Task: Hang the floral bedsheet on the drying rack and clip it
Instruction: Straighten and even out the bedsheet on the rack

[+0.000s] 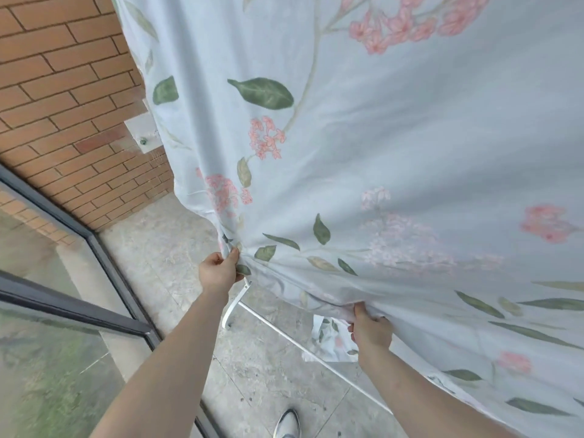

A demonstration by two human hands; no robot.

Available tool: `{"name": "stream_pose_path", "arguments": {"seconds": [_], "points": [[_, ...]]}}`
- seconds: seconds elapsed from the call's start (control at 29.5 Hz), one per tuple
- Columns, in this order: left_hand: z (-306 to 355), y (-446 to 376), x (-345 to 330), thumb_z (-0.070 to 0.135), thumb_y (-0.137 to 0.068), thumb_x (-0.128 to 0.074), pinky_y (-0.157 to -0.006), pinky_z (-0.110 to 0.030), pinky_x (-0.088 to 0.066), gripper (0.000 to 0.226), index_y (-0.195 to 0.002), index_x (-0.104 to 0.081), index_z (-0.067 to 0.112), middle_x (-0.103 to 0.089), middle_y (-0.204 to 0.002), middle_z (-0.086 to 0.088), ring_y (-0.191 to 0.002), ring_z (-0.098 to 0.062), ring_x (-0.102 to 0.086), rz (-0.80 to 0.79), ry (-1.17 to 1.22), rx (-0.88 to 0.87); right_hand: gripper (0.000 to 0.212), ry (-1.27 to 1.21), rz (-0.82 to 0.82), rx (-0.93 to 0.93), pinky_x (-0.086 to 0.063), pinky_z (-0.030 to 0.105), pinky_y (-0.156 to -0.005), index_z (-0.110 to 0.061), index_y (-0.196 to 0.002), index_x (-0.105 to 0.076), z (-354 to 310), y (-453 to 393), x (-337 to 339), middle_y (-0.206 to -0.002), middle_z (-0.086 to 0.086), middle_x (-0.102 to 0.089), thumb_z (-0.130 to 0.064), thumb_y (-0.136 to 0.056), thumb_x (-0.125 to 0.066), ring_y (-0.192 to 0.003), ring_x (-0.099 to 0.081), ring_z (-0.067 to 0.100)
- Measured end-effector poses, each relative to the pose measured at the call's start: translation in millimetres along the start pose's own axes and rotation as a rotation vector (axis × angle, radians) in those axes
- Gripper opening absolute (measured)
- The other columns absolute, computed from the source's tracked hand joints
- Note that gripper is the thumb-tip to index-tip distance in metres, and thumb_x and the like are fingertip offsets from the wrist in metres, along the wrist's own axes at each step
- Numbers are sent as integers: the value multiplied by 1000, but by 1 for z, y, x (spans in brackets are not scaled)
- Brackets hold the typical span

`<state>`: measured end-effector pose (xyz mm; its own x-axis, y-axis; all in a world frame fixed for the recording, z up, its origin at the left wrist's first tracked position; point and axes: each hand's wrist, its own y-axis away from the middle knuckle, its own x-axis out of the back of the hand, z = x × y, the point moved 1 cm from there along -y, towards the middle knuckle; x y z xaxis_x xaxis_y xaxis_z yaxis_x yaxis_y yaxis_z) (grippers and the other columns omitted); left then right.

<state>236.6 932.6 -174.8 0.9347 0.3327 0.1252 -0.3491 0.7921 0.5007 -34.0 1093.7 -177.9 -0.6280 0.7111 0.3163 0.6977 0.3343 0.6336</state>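
The floral bedsheet (379, 153), pale blue with pink blossoms and green leaves, hangs from above and fills most of the view. My left hand (218, 271) pinches its lower left corner, pulling the cloth taut. My right hand (369, 331) grips the bottom hem further right, fingers curled under the fabric. Below the hem, a white foot and bar of the drying rack (268, 320) show on the floor; the upper rack is hidden behind the sheet. No clips are in view.
A brick wall (63, 90) stands at the left with a white bracket (142, 134) bolted to it. A dark-framed glass railing (79, 298) runs along the left edge. Grey stone floor tiles (177, 241) lie underfoot; my shoe (287, 423) is at the bottom.
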Motion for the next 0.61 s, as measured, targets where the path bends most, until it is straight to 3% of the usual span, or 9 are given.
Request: {"name": "stream_pose_path", "arguments": {"seconds": [0.1,0.17,0.37,0.61], "points": [[-19,-18,-7,25,-91,-79,-64,-36,-64,30,-79,-62,3,-65,-74,-12,-63,-24,-68,13,-10,22,38,40,12,42,-52,38,-69,3,-97,-68,8,-13,-8,-66,12,-68,-35,-94,-70,-51,-60,21],[-35,-33,-12,26,-90,-80,-67,-39,-65,31,-81,-62,3,-66,-74,-13,-56,-21,-68,26,-20,22,34,65,-2,70,-49,35,-65,3,-96,-68,17,-27,-17,-69,11,-70,-32,-95,-68,-45,-59,15],[-73,-66,-33,27,-92,-78,-56,-30,-62,28,-88,-65,3,-65,-80,-15,-64,-25,-68,10,-56,15,36,142,-5,69,-42,27,-52,-4,-88,-62,38,-65,-25,-74,8,-72,-38,-99,-65,-58,-64,15],[-112,-88,-76,27,-92,-78,-47,-25,-57,28,-84,-66,3,-70,-86,-18,-69,-28,-70,-23,-86,17,47,241,23,39,-41,28,-55,-2,-85,-59,67,-112,-18,-71,4,-71,-47,-98,-64,-67,-68,24]]}}
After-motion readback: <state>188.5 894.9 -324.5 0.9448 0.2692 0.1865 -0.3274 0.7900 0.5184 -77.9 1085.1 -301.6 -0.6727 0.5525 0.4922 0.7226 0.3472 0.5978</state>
